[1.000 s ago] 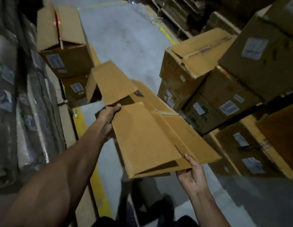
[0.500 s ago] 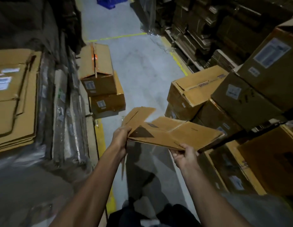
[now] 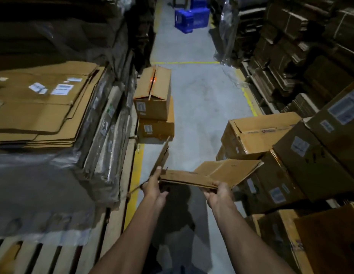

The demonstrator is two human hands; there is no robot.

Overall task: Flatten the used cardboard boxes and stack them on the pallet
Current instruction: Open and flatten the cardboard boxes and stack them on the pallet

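Observation:
A flattened brown cardboard box (image 3: 221,173) lies nearly level in front of me over the aisle floor, one flap sticking up at its left end. My left hand (image 3: 153,185) grips its left end and my right hand (image 3: 219,191) grips its near edge. To the left, a stack of flattened boxes (image 3: 41,107) rests on plastic-wrapped goods above a wooden pallet (image 3: 53,256). Two unflattened boxes (image 3: 154,111) stand stacked on the floor beyond my left hand.
Labelled cartons (image 3: 290,155) pile up close on the right, one of them opened on top. Dark stacks of cardboard (image 3: 290,46) line the right side. Blue crates (image 3: 190,19) stand at the far end of the grey aisle. A yellow floor line (image 3: 135,175) runs along the pallet.
The flattened box has tipped from steeply tilted to nearly level and come lower and closer. My view has lifted and turned left, bringing the stack of flattened boxes and the pallet into sight.

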